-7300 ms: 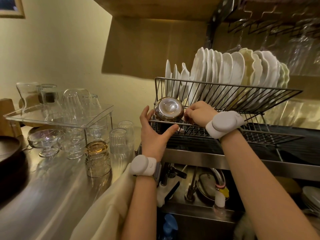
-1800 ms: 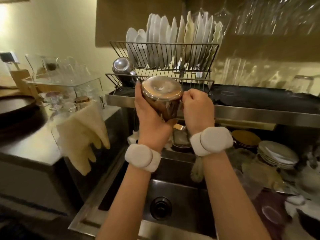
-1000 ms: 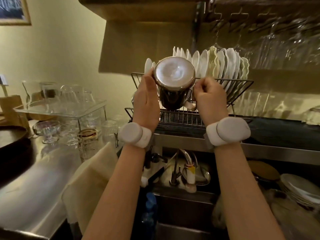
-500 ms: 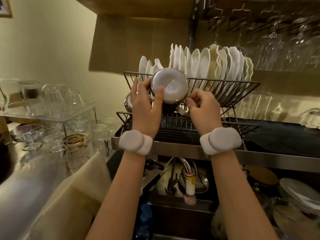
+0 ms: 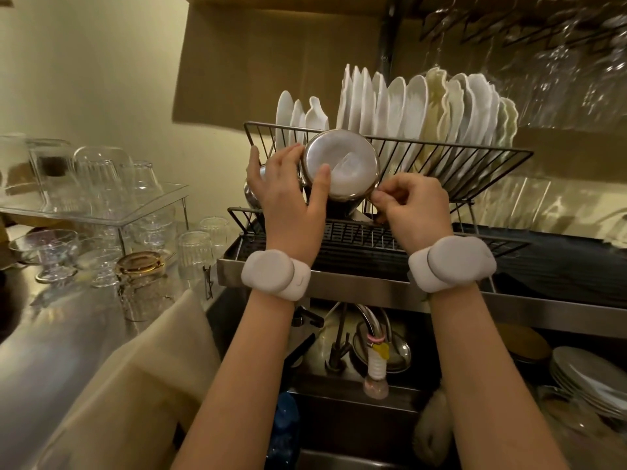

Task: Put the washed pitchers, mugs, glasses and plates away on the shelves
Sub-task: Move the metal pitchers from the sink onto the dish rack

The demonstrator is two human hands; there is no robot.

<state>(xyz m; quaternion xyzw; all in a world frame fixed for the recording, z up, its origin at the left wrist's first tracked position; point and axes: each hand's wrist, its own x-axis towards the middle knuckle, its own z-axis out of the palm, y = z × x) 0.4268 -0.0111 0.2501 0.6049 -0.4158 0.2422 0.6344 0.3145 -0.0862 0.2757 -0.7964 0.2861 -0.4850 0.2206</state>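
Note:
A steel pitcher (image 5: 349, 161) is upside down, its shiny base facing me, at the lower tier of the wire dish rack (image 5: 488, 154). My left hand (image 5: 288, 198) holds its left side, thumb across the base. My right hand (image 5: 412, 205) pinches its handle at the lower right. Part of a second steel pitcher (image 5: 251, 195) shows behind my left hand. White plates (image 5: 407, 106) stand on edge in the rack's upper tier.
Clear glasses (image 5: 101, 174) stand on and under an acrylic riser on the steel counter (image 5: 51, 351) at left, with a gold-rimmed jar (image 5: 140, 266) in front. A cream cloth (image 5: 142, 385) hangs over the counter edge. Below are the sink tap (image 5: 371, 320) and stacked plates (image 5: 590, 378). Stemware (image 5: 556, 79) hangs overhead.
The pitcher went from over the sink up to the rack and has come down onto its lower tier. Both hands still hold it.

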